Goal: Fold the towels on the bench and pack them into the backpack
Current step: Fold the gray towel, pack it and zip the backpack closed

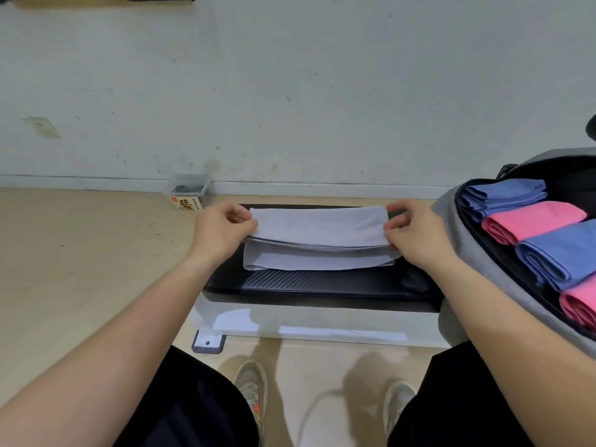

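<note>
Head view: the white towel (317,241) lies on the black bench (322,285). The left hand (222,232) and right hand (416,235) each pinch an end of its upper layer. Draw both ends evenly, edges matched, to keep the fold square. The open grey backpack (464,250), at the right, holds four folded towels, blue and pink alternating.

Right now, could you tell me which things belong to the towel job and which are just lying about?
Job: white towel, pinched by left hand and right hand; bench; backpack; blue towels; pink towels.
Lying about: clear box by the wall.
</note>
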`<state>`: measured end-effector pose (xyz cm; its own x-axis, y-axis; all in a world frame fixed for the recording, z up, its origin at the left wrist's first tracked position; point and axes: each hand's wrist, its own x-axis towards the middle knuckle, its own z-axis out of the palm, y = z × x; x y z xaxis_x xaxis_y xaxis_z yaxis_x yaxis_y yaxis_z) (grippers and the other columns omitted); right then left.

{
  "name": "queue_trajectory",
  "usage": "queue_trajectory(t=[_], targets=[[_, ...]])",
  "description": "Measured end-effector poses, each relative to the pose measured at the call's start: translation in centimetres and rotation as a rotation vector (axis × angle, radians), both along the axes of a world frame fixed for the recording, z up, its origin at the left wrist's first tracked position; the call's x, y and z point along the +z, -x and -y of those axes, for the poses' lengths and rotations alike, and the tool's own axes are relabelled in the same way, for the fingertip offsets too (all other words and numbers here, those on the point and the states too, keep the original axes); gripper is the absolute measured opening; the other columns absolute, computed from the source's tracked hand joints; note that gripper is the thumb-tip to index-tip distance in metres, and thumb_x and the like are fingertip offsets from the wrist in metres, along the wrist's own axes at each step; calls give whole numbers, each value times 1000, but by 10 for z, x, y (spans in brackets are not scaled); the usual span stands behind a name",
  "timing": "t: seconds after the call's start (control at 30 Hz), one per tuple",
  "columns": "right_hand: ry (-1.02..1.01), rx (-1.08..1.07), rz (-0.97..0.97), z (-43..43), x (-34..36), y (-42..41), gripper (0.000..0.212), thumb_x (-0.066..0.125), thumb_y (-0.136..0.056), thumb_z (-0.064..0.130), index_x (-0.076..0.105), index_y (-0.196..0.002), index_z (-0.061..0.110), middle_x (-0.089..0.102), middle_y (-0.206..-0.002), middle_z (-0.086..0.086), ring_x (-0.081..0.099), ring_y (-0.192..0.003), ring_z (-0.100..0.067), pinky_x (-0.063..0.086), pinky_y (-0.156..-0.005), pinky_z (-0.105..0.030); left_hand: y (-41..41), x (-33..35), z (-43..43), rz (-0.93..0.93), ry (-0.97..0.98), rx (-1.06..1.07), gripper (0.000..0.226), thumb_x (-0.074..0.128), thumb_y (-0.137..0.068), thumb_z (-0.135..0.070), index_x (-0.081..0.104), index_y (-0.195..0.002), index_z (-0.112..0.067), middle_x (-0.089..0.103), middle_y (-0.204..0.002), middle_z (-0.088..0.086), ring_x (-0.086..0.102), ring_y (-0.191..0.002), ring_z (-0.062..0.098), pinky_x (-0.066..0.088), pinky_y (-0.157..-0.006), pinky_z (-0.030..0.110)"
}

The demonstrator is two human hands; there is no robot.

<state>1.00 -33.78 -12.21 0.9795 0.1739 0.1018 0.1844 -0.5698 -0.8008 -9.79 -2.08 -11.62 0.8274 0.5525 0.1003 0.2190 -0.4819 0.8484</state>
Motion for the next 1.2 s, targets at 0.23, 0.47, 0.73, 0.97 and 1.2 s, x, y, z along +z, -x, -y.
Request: queue_trajectory(t=[0.23,0.47,0.73,0.97,1.2], targets=[[257,109,89,3,-6,-1,38,57,-88,3,55,-124,15,64,-91,4,57,-95,-15,47,-76,-25,0,-11,2,-145,-127,-98,21,75,-75,-5,66,-88,-19,70,-80,-1,65,-78,14,49,-71,25],[438,135,68,5,-14,-7,39,61,-88,9,53,-125,18,62,-93,5,59,-90,-18,55,-82,-40,3,-24,9,-239,-223,-161,26,80,-74,-10,62,-81,-26,66,-82,-4,62,-79,13,42,-65,20],[866,218,297,-13,-18,13,20,53,-90,10,60,-105,23,60,-104,-1,49,-84,-21,42,-61,-32,4,-29,9,-275,-320,-173,20,71,-80,-7,63,-85,-25,66,-85,-6,62,-80,12,47,-72,25],[822,123,532,-32,-10,19,14,62,-78,26,72,-87,20,61,-91,-5,55,-82,-30,32,-67,-34,1,-5,15,-401,-701,-131,9,60,-80,-39,65,-79,-31,63,-87,-12,58,-88,18,39,-62,28],[583,325,337,-99,-27,6,53,45,-98,26,38,-148,12,38,-152,-9,38,-136,-31,34,-110,-40,-46,-35,61,-216,-734,-350,47,40,-102,-39,47,-143,-16,39,-155,6,30,-144,26,28,-114,41]])
